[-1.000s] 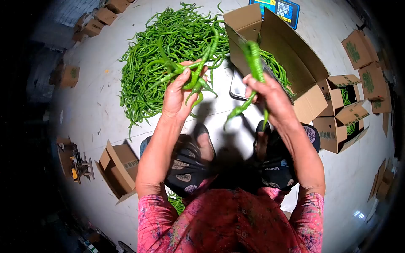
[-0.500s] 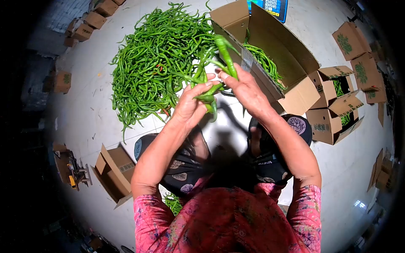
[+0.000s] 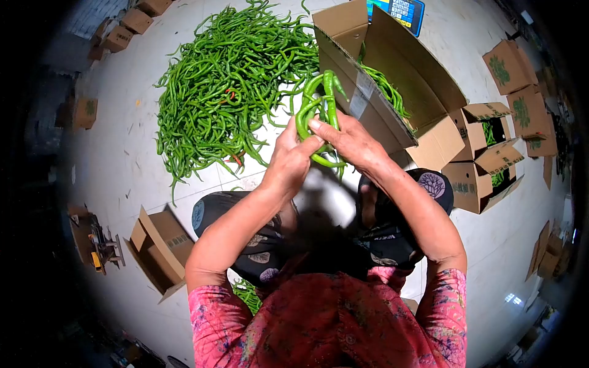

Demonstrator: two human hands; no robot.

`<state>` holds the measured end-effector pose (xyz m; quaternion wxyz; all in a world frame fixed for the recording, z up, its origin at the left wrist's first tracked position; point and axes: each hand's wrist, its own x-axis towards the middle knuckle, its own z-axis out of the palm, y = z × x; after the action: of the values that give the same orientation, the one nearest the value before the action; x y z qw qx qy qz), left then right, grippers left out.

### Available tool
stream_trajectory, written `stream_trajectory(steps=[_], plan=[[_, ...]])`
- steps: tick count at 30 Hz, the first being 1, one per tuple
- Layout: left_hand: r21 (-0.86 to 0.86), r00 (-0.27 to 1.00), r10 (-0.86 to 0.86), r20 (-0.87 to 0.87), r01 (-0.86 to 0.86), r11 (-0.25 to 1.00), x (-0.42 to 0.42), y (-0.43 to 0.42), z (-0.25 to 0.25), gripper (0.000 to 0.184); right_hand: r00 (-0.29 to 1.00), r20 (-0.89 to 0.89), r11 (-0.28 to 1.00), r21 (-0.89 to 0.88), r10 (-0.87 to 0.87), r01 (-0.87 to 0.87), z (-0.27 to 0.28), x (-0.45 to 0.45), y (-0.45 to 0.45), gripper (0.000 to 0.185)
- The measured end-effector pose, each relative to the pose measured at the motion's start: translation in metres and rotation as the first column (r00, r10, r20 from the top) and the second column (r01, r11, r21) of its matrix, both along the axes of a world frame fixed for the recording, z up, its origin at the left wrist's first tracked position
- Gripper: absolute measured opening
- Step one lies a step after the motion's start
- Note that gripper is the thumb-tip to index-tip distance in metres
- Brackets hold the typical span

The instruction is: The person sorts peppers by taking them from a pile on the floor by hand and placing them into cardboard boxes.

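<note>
The pale floor point(image 3: 126, 165) supports all items listed. The pile of green peppers point(image 3: 215, 104) lies forward and to the left; a few red peppers point(image 3: 230, 95) show within it. The large open carton point(image 3: 423, 70) stands to the right of the pile, flaps raised, with loose green peppers point(image 3: 385, 89) inside. A blue keypad unit point(image 3: 402, 12) is located beyond it. Two stacked-looking cartons point(image 3: 467, 183) to its right also contain green peppers. A smaller open carton point(image 3: 161, 250) rests near the left knee. The left hand point(image 3: 287, 164) and right hand point(image 3: 359, 144) meet between pile and large carton. The fingers of both are closed around the held peppers point(image 3: 332, 105), curved green pods projecting above and below the grip.
</note>
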<state>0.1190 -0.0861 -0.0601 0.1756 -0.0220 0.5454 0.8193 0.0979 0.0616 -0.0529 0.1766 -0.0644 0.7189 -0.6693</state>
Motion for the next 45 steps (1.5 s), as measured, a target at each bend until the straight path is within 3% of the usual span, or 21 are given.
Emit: stream_trajectory(steps=[4, 7, 9, 11, 12, 13, 14, 15, 19, 23, 27, 28, 29, 30, 31, 32, 35, 38, 41, 45], plan=[[0.124, 0.999, 0.035, 0.005, -0.035, 0.992, -0.001, 0.003, -0.004, 0.046, 1.0, 0.028, 1.0, 0.012, -0.013, 0.013, 0.004, 0.0, 0.0, 0.039], [0.368, 0.981, 0.066, 0.184, -0.131, 0.92, -0.009, 0.001, -0.007, 0.039, 0.985, -0.172, 0.989, 0.141, -0.021, 0.045, -0.003, -0.002, -0.001, 0.04], [0.522, 0.973, 0.01, 0.23, -0.132, 0.842, -0.013, 0.004, -0.003, 0.038, 0.875, -0.482, 0.951, 0.289, 0.049, 0.106, -0.005, 0.003, -0.001, 0.046], [0.463, 0.983, 0.038, 0.18, -0.118, 0.878, -0.006, 0.015, 0.013, 0.04, 0.816, -0.576, 0.927, 0.329, 0.044, 0.182, -0.007, 0.007, -0.003, 0.049], [0.346, 0.988, 0.051, 0.143, -0.099, 0.933, -0.005, 0.018, 0.012, 0.041, 0.862, -0.496, 0.88, 0.45, 0.104, 0.152, 0.0, 0.009, -0.005, 0.053], [0.223, 0.993, 0.062, 0.104, -0.084, 0.971, -0.005, 0.018, 0.011, 0.042, 0.926, -0.356, 0.885, 0.462, 0.126, 0.057, 0.008, 0.01, -0.005, 0.057], [0.221, 0.99, 0.07, 0.122, -0.096, 0.97, -0.01, 0.016, 0.003, 0.037, 0.913, -0.377, 0.872, 0.487, 0.157, 0.051, 0.0, 0.013, -0.008, 0.059], [0.115, 0.972, 0.135, 0.194, -0.16, 0.98, -0.009, 0.016, 0.011, 0.031, 0.898, -0.397, 0.86, 0.509, 0.19, 0.043, -0.002, 0.016, -0.01, 0.061], [0.123, 0.971, 0.148, 0.185, -0.172, 0.977, -0.017, 0.012, 0.008, 0.032, 0.742, -0.617, 0.814, 0.553, 0.261, 0.174, 0.008, 0.034, 0.001, 0.069], [0.098, 0.976, 0.145, 0.164, -0.162, 0.982, -0.023, 0.013, 0.006, 0.042, 0.672, -0.683, 0.759, 0.59, 0.288, 0.274, 0.009, 0.043, 0.007, 0.068], [0.392, 0.995, 0.027, 0.097, -0.063, 0.918, -0.037, 0.007, 0.008, 0.049, 0.606, -0.782, 0.875, 0.386, 0.142, 0.293, 0.045, 0.043, 0.036, 0.031], [0.453, 0.998, -0.041, 0.051, 0.013, 0.892, -0.042, 0.004, 0.01, 0.051, 0.36, -0.93, 0.895, 0.215, 0.067, 0.39, 0.056, 0.033, 0.051, 0.012], [0.508, 0.994, -0.106, 0.004, 0.089, 0.857, -0.046, 0.0, 0.011, 0.053, 0.328, -0.942, 0.869, 0.105, -0.069, 0.483, 0.061, 0.028, 0.066, 0.009], [0.534, 0.992, -0.116, -0.04, 0.119, 0.837, -0.047, 0.001, 0.013, 0.058, 0.188, -0.982, 0.781, 0.117, -0.001, 0.614, 0.057, 0.02, 0.089, 0.01], [0.541, 0.991, -0.135, -0.02, 0.124, 0.832, -0.049, -0.003, 0.01, 0.065, 0.576, -0.691, 0.789, 0.014, -0.437, 0.615, 0.074, 0.033, 0.096, 0.012], [0.567, 0.984, -0.175, -0.035, 0.164, 0.807, -0.05, -0.005, 0.01, 0.067, 0.708, -0.388, 0.784, -0.07, -0.591, 0.617, 0.086, 0.037, 0.108, 0.017], [0.616, 0.968, -0.24, -0.067, 0.23, 0.754, -0.052, -0.004, 0.016, 0.071, 0.793, -0.199, 0.817, -0.195, -0.575, 0.543, 0.072, 0.035, 0.136, 0.018], [0.632, 0.967, -0.24, -0.086, 0.239, 0.738, -0.054, 0.0, 0.018, 0.07, 0.882, -0.17, 0.897, -0.13, -0.44, 0.423, 0.07, 0.044, 0.137, 0.02], [0.61, 0.975, -0.212, -0.06, 0.204, 0.766, -0.056, 0.006, 0.02, 0.07, 0.888, -0.187, 0.906, -0.139, -0.42, 0.399, 0.072, 0.049, 0.139, 0.02], [0.608, 0.977, -0.214, -0.013, 0.178, 0.774, -0.064, 0.02, 0.026, 0.07, 0.805, -0.155, 0.815, -0.212, -0.573, 0.54, 0.072, 0.048, 0.154, 0.021]])
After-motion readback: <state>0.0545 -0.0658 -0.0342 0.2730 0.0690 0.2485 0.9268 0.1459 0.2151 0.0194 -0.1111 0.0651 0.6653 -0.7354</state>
